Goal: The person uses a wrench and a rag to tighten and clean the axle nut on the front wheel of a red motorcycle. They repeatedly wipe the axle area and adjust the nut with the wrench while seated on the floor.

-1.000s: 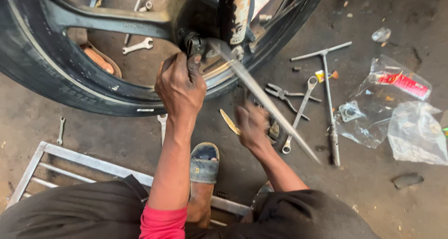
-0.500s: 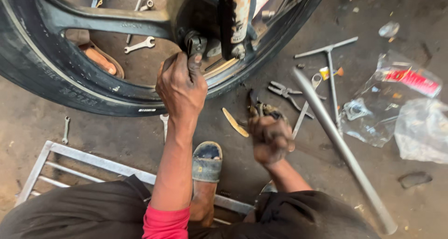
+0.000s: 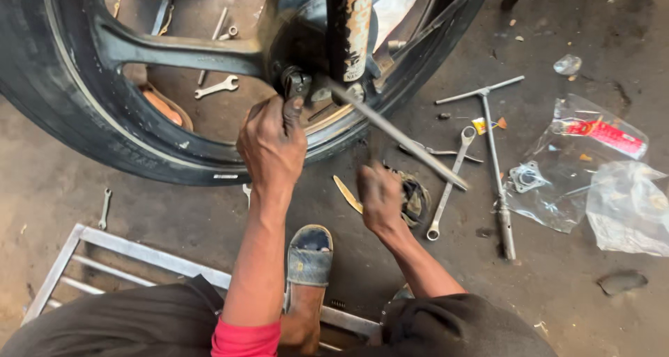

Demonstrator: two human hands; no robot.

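A motorcycle wheel with a black tyre (image 3: 42, 106) and dark spokes fills the upper left. My left hand (image 3: 272, 141) reaches up to the hub and is closed around a dark fitting (image 3: 296, 81) at the axle, beside the fork leg (image 3: 352, 29). A long grey metal rod (image 3: 404, 137) slants from the hub down to the right, with neither hand visibly on it. Below the rod, my right hand (image 3: 380, 200) is blurred, its fingers curled on a dark rag (image 3: 417, 198) just above the floor.
On the concrete floor to the right lie a ring spanner (image 3: 449, 183), pliers (image 3: 432, 150), a T-handle wrench (image 3: 495, 162) and clear plastic bags (image 3: 592, 155). A flat yellowish blade (image 3: 346, 193) lies by my right hand. My sandalled foot (image 3: 306, 259) rests on a metal frame (image 3: 139, 256).
The rod swung away to the right half a second ago and now slants from the hub again. My right hand dropped lower. My left hand stayed at the hub.
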